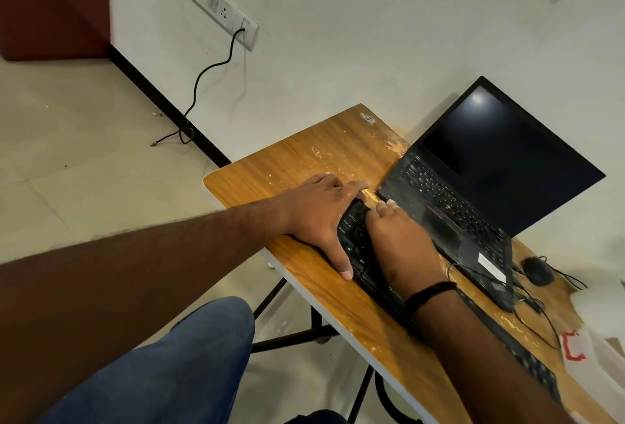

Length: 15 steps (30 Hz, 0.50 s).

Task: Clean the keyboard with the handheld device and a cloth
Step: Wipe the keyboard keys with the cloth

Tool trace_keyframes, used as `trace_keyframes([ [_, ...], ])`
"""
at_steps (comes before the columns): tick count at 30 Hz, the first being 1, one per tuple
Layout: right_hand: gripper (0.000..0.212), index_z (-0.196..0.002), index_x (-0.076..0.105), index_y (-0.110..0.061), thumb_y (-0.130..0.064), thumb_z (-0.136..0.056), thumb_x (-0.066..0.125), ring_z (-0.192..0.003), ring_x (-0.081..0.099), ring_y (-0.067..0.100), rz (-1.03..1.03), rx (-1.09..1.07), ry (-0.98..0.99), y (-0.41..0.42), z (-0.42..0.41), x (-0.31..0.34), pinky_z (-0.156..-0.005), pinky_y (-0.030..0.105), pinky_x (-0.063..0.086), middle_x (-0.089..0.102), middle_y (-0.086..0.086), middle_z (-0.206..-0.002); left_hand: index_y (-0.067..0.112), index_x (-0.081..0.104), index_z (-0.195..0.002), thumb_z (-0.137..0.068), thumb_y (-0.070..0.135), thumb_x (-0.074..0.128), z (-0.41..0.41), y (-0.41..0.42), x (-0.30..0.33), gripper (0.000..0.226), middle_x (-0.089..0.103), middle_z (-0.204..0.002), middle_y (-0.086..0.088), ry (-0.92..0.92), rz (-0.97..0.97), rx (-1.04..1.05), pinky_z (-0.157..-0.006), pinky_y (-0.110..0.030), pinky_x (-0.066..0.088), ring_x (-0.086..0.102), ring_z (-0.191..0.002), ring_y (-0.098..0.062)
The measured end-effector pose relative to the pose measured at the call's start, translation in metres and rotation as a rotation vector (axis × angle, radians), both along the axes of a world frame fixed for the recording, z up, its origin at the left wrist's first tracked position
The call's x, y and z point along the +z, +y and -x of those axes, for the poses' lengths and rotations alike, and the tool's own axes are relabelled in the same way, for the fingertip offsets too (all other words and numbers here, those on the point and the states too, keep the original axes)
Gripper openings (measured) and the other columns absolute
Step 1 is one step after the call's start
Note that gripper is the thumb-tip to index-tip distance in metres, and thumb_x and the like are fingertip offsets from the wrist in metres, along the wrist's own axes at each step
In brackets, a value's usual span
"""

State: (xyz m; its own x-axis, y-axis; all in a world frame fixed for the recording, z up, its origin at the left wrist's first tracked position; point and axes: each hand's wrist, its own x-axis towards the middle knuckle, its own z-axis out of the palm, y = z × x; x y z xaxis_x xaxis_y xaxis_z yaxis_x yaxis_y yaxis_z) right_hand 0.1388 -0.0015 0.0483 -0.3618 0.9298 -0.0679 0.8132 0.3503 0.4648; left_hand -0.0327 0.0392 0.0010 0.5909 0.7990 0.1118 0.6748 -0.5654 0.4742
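A black keyboard (355, 241) lies along the front of the wooden table (304, 159). My left hand (321, 217) grips its left end, thumb on the near edge and fingers over the far corner. My right hand (402, 244) rests on the keys just right of the left hand, with its fingers curled downward. Whatever lies under its palm is hidden. No cloth or handheld device shows in view. A black band circles my right wrist.
An open black laptop (456, 210), screen dark, sits right behind the keyboard. A black mouse (537, 271) with its cable lies to the right. A white object with a red mark (595, 356) is at the right edge. My knee (189, 356) is below the table's left edge.
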Motion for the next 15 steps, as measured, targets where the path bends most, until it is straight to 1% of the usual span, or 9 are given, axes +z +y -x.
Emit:
trace_keyframes([
  [4,0.037,-0.129,0.048,-0.007,-0.025,-0.098,0.057,-0.129,0.049,0.029,-0.001,-0.002,0.057,0.004,0.003,0.008,-0.096,0.036,0.05,0.056,0.015,-0.13,0.025,-0.001,-0.16,-0.052,0.078,0.083,0.0,-0.001,0.001,0.147,0.03,-0.161,-0.009,0.006,0.006,0.001,-0.123,-0.044,0.013,0.021,-0.149,-0.031],
  [7,0.025,-0.121,0.053,-0.007,-0.02,-0.1,0.055,-0.112,0.057,0.027,0.0,-0.029,0.102,0.012,0.011,0.012,-0.084,0.035,0.052,0.06,0.012,-0.114,0.027,-0.001,-0.16,-0.051,0.079,0.083,0.001,0.0,0.001,0.148,0.031,-0.16,-0.008,-0.003,0.018,0.0,-0.122,-0.045,0.016,0.022,-0.148,-0.029],
  [9,0.017,-0.115,0.056,-0.008,-0.012,-0.099,0.053,-0.105,0.06,0.027,-0.02,-0.079,0.153,0.02,0.011,0.014,-0.082,0.036,0.052,0.062,0.012,-0.109,0.026,0.0,-0.16,-0.05,0.079,0.083,0.001,0.001,0.0,0.147,0.032,-0.159,-0.004,-0.011,0.013,-0.004,-0.122,-0.043,0.015,0.023,-0.147,-0.027],
  [11,0.018,-0.113,0.058,-0.01,-0.005,-0.097,0.052,-0.1,0.063,0.029,-0.059,-0.141,0.245,0.026,0.008,0.016,-0.085,0.039,0.055,0.065,0.012,-0.107,0.027,-0.001,-0.159,-0.047,0.083,0.081,0.0,0.002,-0.001,0.149,0.034,-0.159,-0.003,-0.015,0.006,-0.002,-0.123,-0.044,0.015,0.024,-0.147,-0.027],
  [13,0.021,-0.112,0.061,-0.013,-0.003,-0.095,0.052,-0.094,0.064,0.029,-0.088,-0.18,0.36,0.026,0.01,0.014,-0.082,0.041,0.056,0.067,0.012,-0.105,0.028,-0.001,-0.159,-0.047,0.085,0.079,0.0,0.002,-0.003,0.149,0.034,-0.158,-0.006,-0.007,0.005,0.004,-0.123,-0.046,0.016,0.025,-0.147,-0.028],
  [15,0.021,-0.112,0.063,-0.014,-0.006,-0.095,0.053,-0.091,0.064,0.025,-0.064,-0.172,0.368,0.019,0.017,0.009,-0.078,0.035,0.055,0.068,0.009,-0.103,0.026,-0.001,-0.16,-0.049,0.082,0.081,0.001,0.001,-0.001,0.149,0.033,-0.158,-0.008,-0.002,0.012,0.011,-0.122,-0.045,0.016,0.024,-0.147,-0.03],
])
